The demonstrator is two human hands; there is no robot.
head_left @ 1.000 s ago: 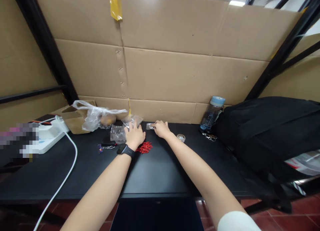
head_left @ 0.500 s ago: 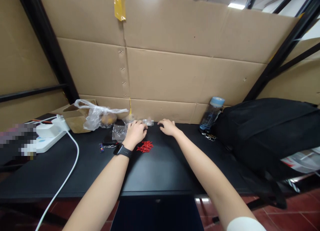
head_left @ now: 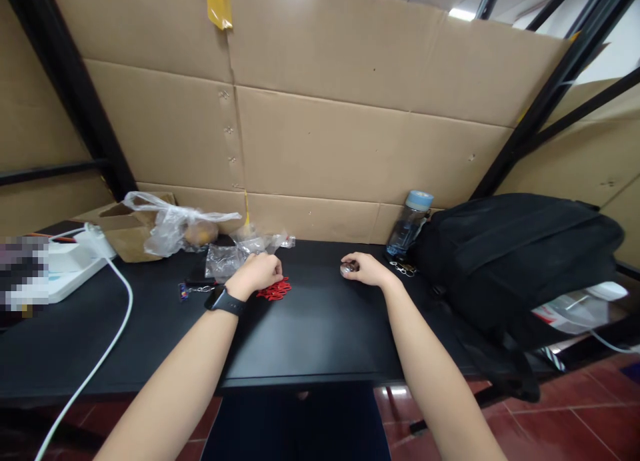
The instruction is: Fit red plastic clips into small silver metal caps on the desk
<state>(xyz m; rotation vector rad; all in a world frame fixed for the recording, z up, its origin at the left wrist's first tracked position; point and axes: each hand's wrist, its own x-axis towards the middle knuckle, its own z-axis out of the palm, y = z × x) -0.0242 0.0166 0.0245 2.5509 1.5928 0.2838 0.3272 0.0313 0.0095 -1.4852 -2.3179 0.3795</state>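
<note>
My left hand (head_left: 260,272), with a black watch (head_left: 226,301) on its wrist, is over a small pile of red cords (head_left: 275,290). Its fingers are curled down and pinch at the pile's far edge; the tips are partly hidden. To the right, my right hand (head_left: 369,270) has thumb and fingers closed round a small, round, shiny thing (head_left: 347,268) low over the black table (head_left: 310,341). What exactly that thing is, I cannot make out. Crumpled clear plastic packaging (head_left: 223,261) lies just behind and left of my left hand.
At left are a white power strip (head_left: 75,281) with a cable, an open cardboard box (head_left: 127,238) and a tied plastic bag (head_left: 173,228). A keychain (head_left: 193,289) lies nearby. On the right stand a blue-lidded bottle (head_left: 407,224) and a black backpack (head_left: 515,261). Cardboard (head_left: 320,148) walls the back.
My left hand has come down onto the red cords, fingers curling in. The right hand has moved right and nearer and now holds the small round thing. The view has shifted slightly right.
</note>
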